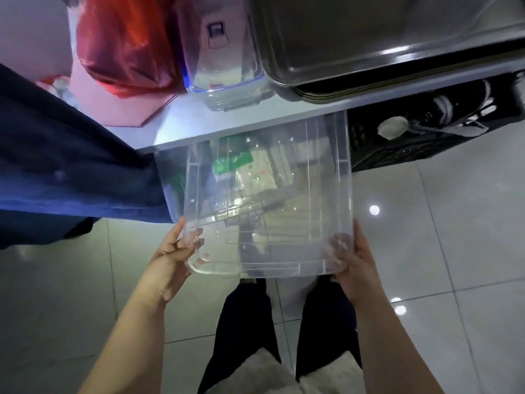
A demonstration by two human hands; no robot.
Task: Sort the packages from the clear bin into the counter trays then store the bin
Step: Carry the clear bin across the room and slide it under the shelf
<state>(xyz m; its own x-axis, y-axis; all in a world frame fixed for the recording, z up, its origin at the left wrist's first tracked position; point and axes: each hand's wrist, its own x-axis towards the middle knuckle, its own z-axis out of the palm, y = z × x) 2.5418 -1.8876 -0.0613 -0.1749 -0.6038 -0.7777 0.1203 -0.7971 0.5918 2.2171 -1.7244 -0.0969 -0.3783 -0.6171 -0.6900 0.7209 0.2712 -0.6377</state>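
Fingers of the left hand (174, 253) and of the right hand (355, 261) curl around the two near corners of the clear bin (270, 194), held above the floor (443, 228). Its far end reaches under the table (176, 125) edge.

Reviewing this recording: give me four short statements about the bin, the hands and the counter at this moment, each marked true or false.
1. The left hand and right hand each have a grip on the clear plastic bin. True.
2. The bin rests on top of the counter. False: it is held below the counter edge, its far end under it.
3. A stainless steel tray sits on the counter. True.
4. The black slatted crate is left of the bin. False: it is to the right.
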